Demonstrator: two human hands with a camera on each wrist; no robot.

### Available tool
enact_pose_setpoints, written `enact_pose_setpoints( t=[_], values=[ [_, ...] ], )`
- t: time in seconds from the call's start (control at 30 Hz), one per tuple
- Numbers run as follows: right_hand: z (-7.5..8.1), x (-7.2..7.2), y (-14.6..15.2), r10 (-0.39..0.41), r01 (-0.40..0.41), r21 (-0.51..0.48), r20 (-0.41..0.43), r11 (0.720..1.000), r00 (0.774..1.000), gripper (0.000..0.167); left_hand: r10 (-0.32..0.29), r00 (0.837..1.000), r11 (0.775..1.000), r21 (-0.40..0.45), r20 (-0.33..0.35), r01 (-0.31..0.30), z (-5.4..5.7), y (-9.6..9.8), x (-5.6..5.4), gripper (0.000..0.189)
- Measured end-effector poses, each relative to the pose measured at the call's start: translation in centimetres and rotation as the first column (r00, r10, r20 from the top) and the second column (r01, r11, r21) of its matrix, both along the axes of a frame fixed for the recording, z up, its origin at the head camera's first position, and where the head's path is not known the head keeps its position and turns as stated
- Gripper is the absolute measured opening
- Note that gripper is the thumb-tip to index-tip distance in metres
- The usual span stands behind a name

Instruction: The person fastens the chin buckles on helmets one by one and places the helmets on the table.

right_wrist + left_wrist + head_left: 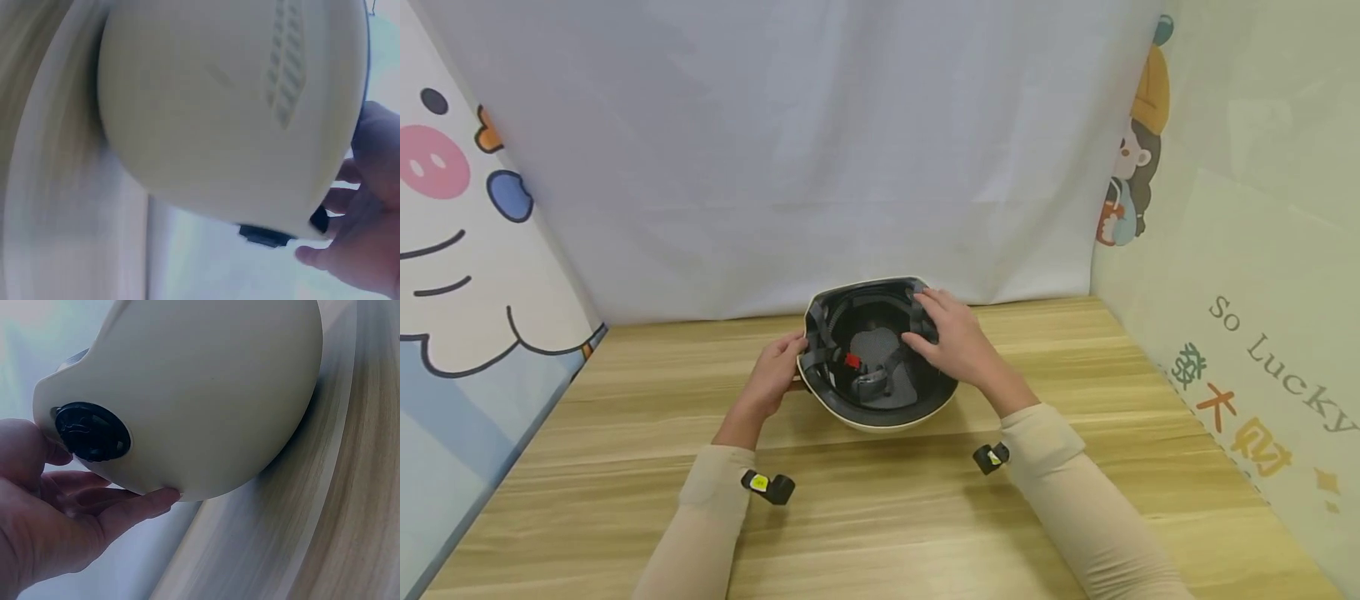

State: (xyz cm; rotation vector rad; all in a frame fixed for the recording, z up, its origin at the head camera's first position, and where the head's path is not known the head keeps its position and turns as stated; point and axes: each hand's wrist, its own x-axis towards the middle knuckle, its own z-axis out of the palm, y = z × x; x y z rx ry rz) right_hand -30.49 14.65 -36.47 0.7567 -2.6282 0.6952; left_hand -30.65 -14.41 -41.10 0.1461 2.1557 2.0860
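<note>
A cream helmet (880, 414) rests upside down on the wooden table, its black padded inside facing up. Inside lie grey-black straps (821, 323) and a red buckle piece (853, 361). My left hand (772, 371) grips the helmet's left rim, thumb on top and fingers under the shell. In the left wrist view a round black fitting (94, 432) shows on the shell beside that hand (69, 519). Over the right rim, my right hand (958, 337) has its fingers spread near the right-hand strap (917, 310). The right wrist view shows the shell's vent pattern (287, 69).
The wooden table (880, 517) reaches back to a hanging white cloth (812, 167). Cartoon-printed panels stand at the left (482, 250) and right (1225, 250). A small black camera is strapped to each wrist.
</note>
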Motion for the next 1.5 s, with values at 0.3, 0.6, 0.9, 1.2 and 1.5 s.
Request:
enact_pose_setpoints(
  t=[0.3, 0.6, 0.9, 1.2, 1.5],
  values=[
    [-1.1, -0.7, 1.0, -0.061, 0.066, -0.129, 0.042, 0.990, 0.997, 0.066, 0.007, 1.000, 1.000, -0.017, 0.000, -0.007, 0.1, 0.0, 0.0, 0.048],
    [-1.5, -1.0, 1.4, -0.050, 0.052, -0.170, 0.015, 0.984, 0.999, 0.052, 0.019, 1.000, 1.000, -0.022, 0.002, -0.019, 0.3, -0.1, -0.2, 0.047],
    [-2.0, -1.1, 1.6, -0.043, 0.055, -0.203, 0.062, 0.978, 0.997, 0.049, 0.053, 0.999, 0.998, 0.016, -0.003, -0.053, 0.0, 0.1, -0.2, 0.048],
    [-2.9, -1.3, 1.9, -0.056, 0.092, -0.246, 0.151, 0.965, 0.987, 0.047, -0.070, 0.995, 0.990, 0.127, 0.070, 0.061, -1.0, 0.4, -0.3, 0.076],
    [-3.5, -1.3, 1.4, -0.059, 0.114, -0.263, 0.207, 0.958, 0.977, 0.049, -0.252, 0.961, 0.935, 0.284, 0.113, 0.212, -2.1, 0.6, -0.5, 0.105]
  ],
)
